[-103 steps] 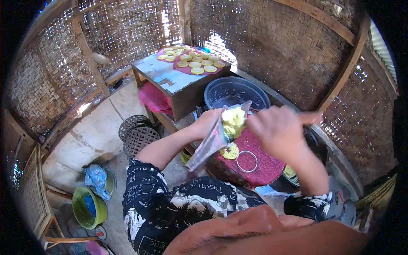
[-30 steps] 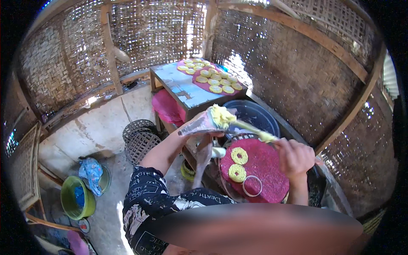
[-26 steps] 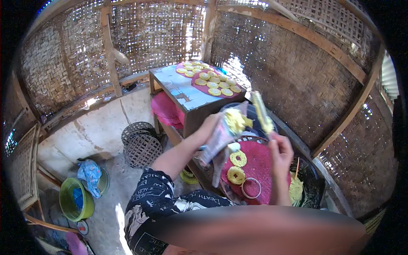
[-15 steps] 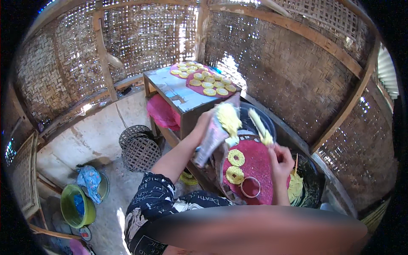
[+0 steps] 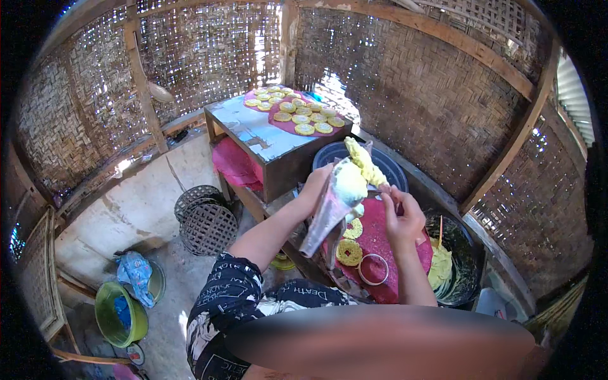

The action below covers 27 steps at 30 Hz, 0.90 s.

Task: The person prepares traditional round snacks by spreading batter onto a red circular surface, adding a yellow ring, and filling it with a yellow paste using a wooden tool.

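My left hand (image 5: 315, 189) grips a clear plastic piping bag (image 5: 324, 220), its narrow tip pointing down and toward me. Pale yellow dough (image 5: 349, 183) fills the bag's wide mouth. Between the fingers of my right hand (image 5: 406, 218) is a spatula whose blade is hidden under a lump of dough (image 5: 366, 163), right at the bag's opening. Below both hands lies a pink sheet (image 5: 379, 225) bearing piped dough rings (image 5: 349, 252) and a thin, pale hoop (image 5: 387, 270). The bag partly covers one dough ring.
A black basin (image 5: 470, 269) with more dough (image 5: 441, 269) stands to the right. Behind my hands is a dark tub (image 5: 396, 166). Flat yellow rounds on pink sheets (image 5: 283, 116) cover part of a worn table (image 5: 244, 130). Woven trays (image 5: 209, 228) and a green tub (image 5: 136, 323) sit at left.
My right hand has brought the spatula leftward to the bag's mouth, and its end now carries a large lump of dough. The bag has turned more upright in my left hand.
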Each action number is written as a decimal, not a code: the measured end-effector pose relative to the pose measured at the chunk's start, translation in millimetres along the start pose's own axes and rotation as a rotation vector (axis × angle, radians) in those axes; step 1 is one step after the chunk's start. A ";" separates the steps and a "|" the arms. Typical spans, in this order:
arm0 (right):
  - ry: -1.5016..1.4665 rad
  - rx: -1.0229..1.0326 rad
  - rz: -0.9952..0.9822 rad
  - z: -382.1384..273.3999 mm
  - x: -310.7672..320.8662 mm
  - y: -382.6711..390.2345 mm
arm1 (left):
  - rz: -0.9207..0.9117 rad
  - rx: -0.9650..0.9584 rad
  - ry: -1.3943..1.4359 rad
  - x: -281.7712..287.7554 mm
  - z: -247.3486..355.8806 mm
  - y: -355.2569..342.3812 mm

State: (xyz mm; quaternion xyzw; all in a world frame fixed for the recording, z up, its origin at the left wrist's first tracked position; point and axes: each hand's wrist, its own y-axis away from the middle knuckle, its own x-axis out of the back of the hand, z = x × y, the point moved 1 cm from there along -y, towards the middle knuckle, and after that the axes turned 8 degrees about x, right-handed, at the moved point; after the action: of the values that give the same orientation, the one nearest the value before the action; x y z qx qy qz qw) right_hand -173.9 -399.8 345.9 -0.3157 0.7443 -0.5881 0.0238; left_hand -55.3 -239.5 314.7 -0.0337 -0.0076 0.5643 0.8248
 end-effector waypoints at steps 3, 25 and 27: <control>0.056 0.289 0.000 -13.9 -1.5 5.7 | 0.038 -0.023 -0.003 14.8 -9.0 -0.9; -0.422 -0.429 -0.147 25.7 98.5 22.2 | -0.293 -0.322 0.550 72.8 51.8 24.7; -0.208 -0.430 -0.045 46.8 131.8 35.2 | -0.460 -0.376 0.765 82.4 40.2 15.8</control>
State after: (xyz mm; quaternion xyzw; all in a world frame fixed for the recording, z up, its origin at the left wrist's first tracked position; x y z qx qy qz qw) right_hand -275.8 -501.9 344.4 -0.3886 0.8387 -0.3810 0.0195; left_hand -42.1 -155.2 351.7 -0.3845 0.1871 0.3034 0.8515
